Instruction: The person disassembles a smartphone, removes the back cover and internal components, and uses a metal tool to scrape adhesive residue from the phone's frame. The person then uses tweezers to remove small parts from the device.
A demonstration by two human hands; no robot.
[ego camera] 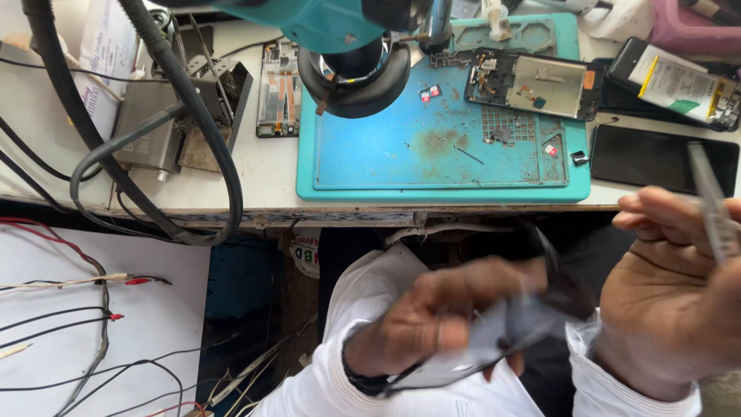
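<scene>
Hands below bench: left hand (451,309) grips grey cloth (494,340), right hand (671,293) pinches tweezers (712,205)

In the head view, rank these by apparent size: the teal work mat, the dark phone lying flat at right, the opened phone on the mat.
1. Teal work mat.
2. Dark phone.
3. Opened phone, only slightly smaller looking, so those two stay uncertain.

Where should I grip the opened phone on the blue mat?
Take the opened phone by its two long edges, near the middle, coming from above. It lies flat with its insides facing up, so pinching the bare frame edges likely avoids the exposed parts. The mat beside it is bare.
</scene>
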